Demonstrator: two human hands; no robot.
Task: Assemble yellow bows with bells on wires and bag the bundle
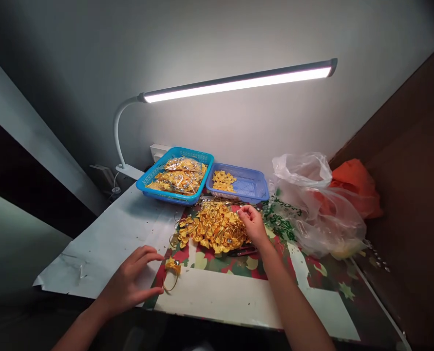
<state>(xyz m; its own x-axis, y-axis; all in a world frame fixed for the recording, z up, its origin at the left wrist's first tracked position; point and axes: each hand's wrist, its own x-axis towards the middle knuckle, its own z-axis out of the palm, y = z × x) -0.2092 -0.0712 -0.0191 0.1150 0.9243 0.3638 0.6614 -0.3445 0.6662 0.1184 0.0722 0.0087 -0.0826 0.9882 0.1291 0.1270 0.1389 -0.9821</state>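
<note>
My left hand (132, 278) is at the front of the table with thumb and fingers spread apart. Just beyond its fingertips is a yellow bow (173, 264) with a silver bead and a thin gold-coloured ring; whether the fingertips touch it I cannot tell. My right hand (252, 223) is at the right edge of a heap of yellow bows (217, 226), its thumb and fingers pinched together. What that pinch holds, if anything, is too small to make out. Thin rings and silver beads show among the heaped bows.
Behind the heap stand a blue basket (143, 189) with bagged bows and a lower purple-blue basket (255, 187) with loose yellow pieces. Clear plastic bags (311, 209) and an orange bag (359, 187) lie right. A lit lamp (238, 84) spans overhead.
</note>
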